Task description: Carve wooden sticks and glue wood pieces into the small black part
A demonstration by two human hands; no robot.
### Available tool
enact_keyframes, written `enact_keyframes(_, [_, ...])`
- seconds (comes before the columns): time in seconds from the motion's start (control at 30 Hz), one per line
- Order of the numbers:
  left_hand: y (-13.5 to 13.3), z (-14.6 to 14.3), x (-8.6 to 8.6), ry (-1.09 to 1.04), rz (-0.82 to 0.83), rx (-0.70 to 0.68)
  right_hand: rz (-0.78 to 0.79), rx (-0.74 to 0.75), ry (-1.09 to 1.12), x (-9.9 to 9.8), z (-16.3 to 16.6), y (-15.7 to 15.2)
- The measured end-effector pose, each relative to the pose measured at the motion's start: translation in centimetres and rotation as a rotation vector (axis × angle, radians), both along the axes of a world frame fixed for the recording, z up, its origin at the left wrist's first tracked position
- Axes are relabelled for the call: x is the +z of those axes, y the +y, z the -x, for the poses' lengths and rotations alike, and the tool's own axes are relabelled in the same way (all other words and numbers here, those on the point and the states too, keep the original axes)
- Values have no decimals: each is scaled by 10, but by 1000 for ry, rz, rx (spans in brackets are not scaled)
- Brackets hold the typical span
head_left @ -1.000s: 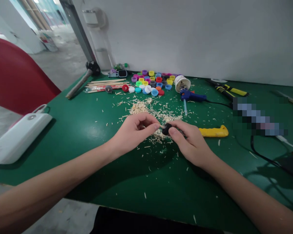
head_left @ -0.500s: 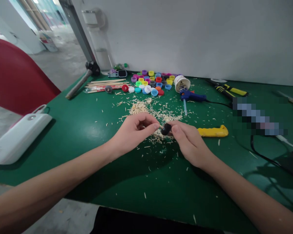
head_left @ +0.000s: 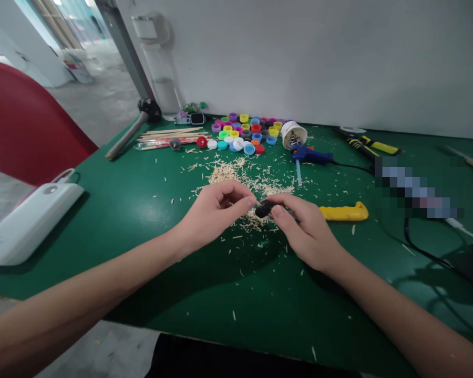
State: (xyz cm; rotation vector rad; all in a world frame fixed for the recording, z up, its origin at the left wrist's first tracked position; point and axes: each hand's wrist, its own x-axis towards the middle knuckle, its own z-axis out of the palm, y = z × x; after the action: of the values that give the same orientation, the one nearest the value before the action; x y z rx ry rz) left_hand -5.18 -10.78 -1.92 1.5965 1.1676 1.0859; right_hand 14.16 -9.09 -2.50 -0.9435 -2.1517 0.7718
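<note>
My left hand (head_left: pixel 216 210) is closed in a pinch over the green table (head_left: pixel 150 210); a thin pale stick tip shows at its fingertips, most of it hidden. My right hand (head_left: pixel 303 226) pinches a small black cap (head_left: pixel 263 209) between thumb and fingers. The stick tip touches the black cap, and both hands meet above a heap of wood shavings (head_left: pixel 244 184).
Behind the hands lie several coloured bottle caps (head_left: pixel 244 134), a white cup (head_left: pixel 294 134), a blue glue gun (head_left: pixel 309 155) and wooden sticks (head_left: pixel 169 139). A yellow-handled tool (head_left: pixel 345 212) lies right of my hand. A white box (head_left: pixel 27 220) sits at the left edge, cables at right.
The black cap has shifted slightly left and turned in my right fingers, closing onto the stick tip. My left hand has hardly moved.
</note>
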Motion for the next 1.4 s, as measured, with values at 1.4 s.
enact_keyframes(1.4, [-3, -2, 0, -25, -37, 22, -64, -70, 32, -3, 4, -3])
